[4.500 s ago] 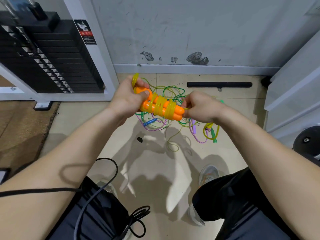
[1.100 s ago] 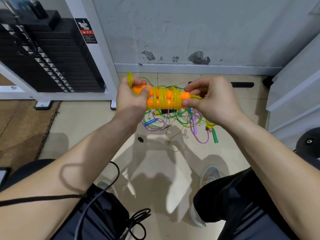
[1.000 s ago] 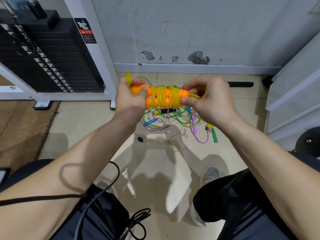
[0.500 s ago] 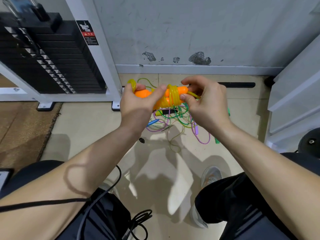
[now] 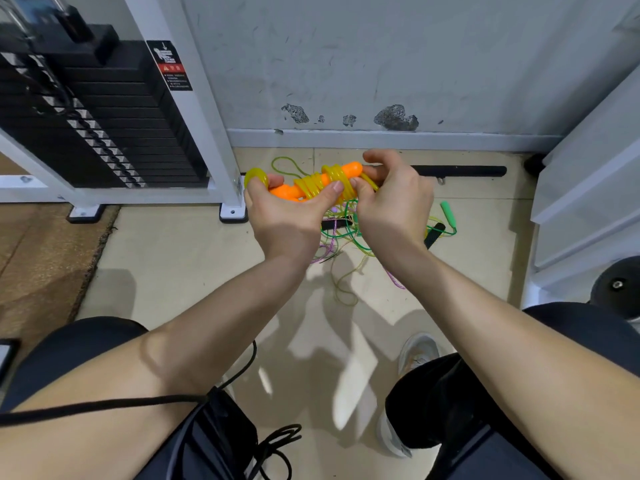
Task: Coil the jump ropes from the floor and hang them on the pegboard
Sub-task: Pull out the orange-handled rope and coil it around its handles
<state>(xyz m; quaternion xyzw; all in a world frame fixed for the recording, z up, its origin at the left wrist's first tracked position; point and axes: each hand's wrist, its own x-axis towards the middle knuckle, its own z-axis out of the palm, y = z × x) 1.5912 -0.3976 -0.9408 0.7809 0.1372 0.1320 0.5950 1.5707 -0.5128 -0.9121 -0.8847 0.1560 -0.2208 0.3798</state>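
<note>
Round the orange handles (image 5: 287, 192) my left hand (image 5: 284, 220) curls its fingers, while my right hand (image 5: 391, 206) pinches the yellow rope (image 5: 334, 175) wound about them, held above the tangled ropes (image 5: 341, 233) on the floor (image 5: 180, 258).

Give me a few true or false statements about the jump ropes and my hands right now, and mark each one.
1. The yellow rope is wound around the orange handles. True.
2. One hand alone holds that bundle. False: the left hand grips the handles, and the right hand pinches the rope at their right end.
3. A tangle of ropes lies on the floor beneath the hands. True.
4. The green handle is held in the right hand. False: it lies on the floor, to the right of that hand and apart from it.
</note>
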